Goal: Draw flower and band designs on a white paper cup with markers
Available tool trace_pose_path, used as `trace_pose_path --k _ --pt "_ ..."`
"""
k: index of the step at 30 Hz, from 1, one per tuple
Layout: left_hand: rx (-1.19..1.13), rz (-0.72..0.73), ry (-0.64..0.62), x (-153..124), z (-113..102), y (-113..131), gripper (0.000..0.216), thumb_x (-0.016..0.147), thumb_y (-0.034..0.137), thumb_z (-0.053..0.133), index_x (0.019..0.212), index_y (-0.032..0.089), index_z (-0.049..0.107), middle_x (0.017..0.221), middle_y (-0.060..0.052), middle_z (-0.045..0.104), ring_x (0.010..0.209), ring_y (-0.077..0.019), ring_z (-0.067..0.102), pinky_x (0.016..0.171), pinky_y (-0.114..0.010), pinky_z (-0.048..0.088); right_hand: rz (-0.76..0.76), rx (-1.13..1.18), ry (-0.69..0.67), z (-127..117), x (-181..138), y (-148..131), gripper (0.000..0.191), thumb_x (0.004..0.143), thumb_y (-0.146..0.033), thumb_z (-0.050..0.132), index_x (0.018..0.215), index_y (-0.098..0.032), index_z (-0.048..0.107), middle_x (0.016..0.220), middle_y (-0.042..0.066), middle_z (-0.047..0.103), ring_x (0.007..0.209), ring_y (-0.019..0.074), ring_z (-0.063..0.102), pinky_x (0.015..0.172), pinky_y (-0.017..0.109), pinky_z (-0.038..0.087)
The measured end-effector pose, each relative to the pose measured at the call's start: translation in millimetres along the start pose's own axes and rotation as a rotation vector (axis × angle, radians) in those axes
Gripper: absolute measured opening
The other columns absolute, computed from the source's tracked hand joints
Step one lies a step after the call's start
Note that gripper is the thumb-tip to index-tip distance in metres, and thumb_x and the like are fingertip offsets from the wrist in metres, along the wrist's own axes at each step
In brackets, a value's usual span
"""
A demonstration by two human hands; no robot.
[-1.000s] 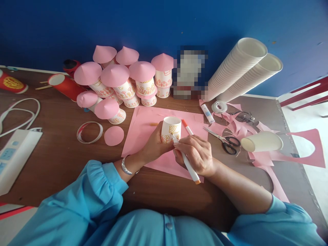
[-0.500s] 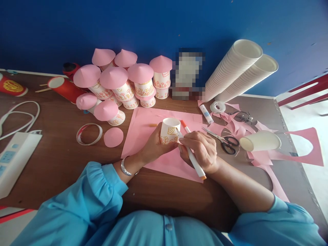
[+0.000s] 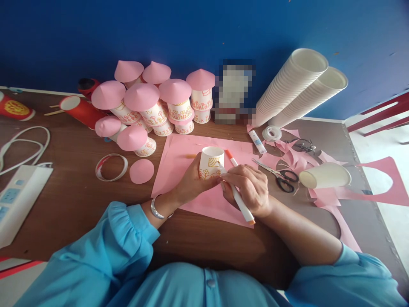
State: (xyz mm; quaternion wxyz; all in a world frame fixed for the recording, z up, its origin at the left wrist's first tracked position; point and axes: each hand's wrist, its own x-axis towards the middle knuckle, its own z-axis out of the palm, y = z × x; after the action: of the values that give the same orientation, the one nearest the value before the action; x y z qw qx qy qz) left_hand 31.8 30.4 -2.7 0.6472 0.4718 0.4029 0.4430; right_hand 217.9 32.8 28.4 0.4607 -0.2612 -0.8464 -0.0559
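Note:
My left hand (image 3: 191,178) is closed around a white paper cup (image 3: 211,154), held upright above the pink paper sheet (image 3: 172,160). Flowers and a striped square in orange-yellow line decorate the cup's side. In my right hand (image 3: 251,185) is a white marker (image 3: 242,205) with an orange end, its tip at the cup by the square. Behind the cup lies another marker (image 3: 230,157) with a red-orange cap. An orange cap or pen end (image 3: 191,156) shows beside my left thumb, partly hidden.
Paper-cup towers with pink cone roofs (image 3: 142,97) stand at back left. Right are tall cup stacks (image 3: 290,83), a glue stick (image 3: 257,142), clear tape (image 3: 271,133), scissors (image 3: 281,177), a lying cup (image 3: 326,175) and pink scraps (image 3: 332,197). Left are a tape roll (image 3: 111,167) and power strip (image 3: 25,200).
The marker tip has shifted slightly along the cup, and the square on it shows more stripes. Both hands and the cup have moved a little to the left.

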Motion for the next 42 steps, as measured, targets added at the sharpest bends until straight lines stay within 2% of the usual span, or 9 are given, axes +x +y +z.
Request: trace_pose_path --k 8,14,22,30,42 --pt "-0.032 -0.050 0.029 0 0 2 0.069 0.064 0.047 0.101 0.106 0.021 0.053 0.093 0.001 0.060 0.083 -0.0153 0.056 0.072 -0.028 0.048 -0.024 0.016 -0.025 1 0 -5 0.011 0.098 -0.012 0.060 0.106 -0.019 0.059 0.074 0.002 0.070 0.060 0.0154 0.063 0.055 0.028 0.055" --pt "-0.009 -0.027 0.031 0 -1 -2 0.072 0.062 0.048 0.102 0.112 0.022 0.057 0.098 -0.001 0.063 0.088 -0.0175 0.057 0.076 -0.030 0.050 -0.019 0.039 -0.028 3 -3 -7 0.014 0.097 -0.012 0.061 0.109 -0.020 0.060 0.075 0.000 0.070 0.060 0.0147 0.064 0.055 0.027 0.054" --pt "-0.049 -0.035 -0.027 -3 -2 1 0.065 0.071 0.044 0.098 0.117 0.022 0.058 0.097 -0.002 0.063 0.088 -0.0177 0.059 0.078 -0.030 0.051 -0.003 0.033 0.031 -1 -2 -2 0.013 0.098 -0.014 0.060 0.110 -0.018 0.061 0.076 0.003 0.069 0.062 0.0158 0.064 0.056 0.028 0.054" --pt "-0.091 -0.004 -0.045 -5 -7 -11 0.064 0.078 0.043 0.094 0.129 0.026 0.060 0.109 -0.005 0.068 0.098 -0.0207 0.065 0.081 -0.032 0.055 0.005 0.040 0.056 -2 0 0 0.018 0.095 -0.012 0.065 0.113 -0.017 0.063 0.079 0.003 0.069 0.063 0.0167 0.065 0.056 0.029 0.055" --pt "-0.083 0.020 -0.077 -3 -7 -9 0.057 0.080 0.041 0.093 0.123 0.024 0.060 0.107 -0.005 0.067 0.095 -0.0191 0.063 0.080 -0.030 0.054 -0.012 0.010 0.033 -4 3 1 0.010 0.099 -0.013 0.061 0.109 -0.016 0.062 0.079 0.005 0.070 0.065 0.0164 0.066 0.058 0.029 0.054"
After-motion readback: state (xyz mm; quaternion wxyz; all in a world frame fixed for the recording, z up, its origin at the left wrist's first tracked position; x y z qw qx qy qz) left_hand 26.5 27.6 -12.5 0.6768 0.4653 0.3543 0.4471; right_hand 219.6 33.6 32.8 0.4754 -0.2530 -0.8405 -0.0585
